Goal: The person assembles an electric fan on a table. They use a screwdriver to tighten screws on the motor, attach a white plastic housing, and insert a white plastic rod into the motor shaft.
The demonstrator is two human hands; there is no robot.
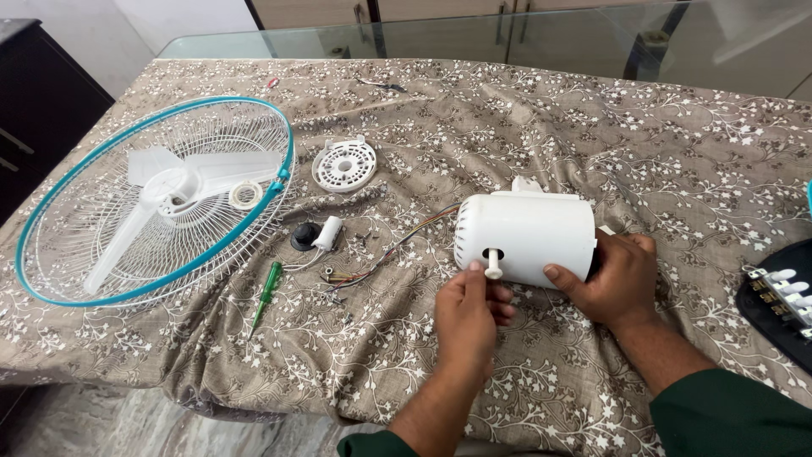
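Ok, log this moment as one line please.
left hand: pinching knob on white motor housing | right hand: gripping housing's end | nearby: green screwdriver, fan guard

A white cylindrical fan motor housing is lying on its side on the patterned tablecloth, its slotted rounded end facing left. A small white knob is sticking out of an opening on its near face. Coloured wires are trailing from its left end across the cloth.

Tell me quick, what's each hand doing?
Left hand: pinching small white knob.
Right hand: gripping white cylindrical plastic fan motor housing.
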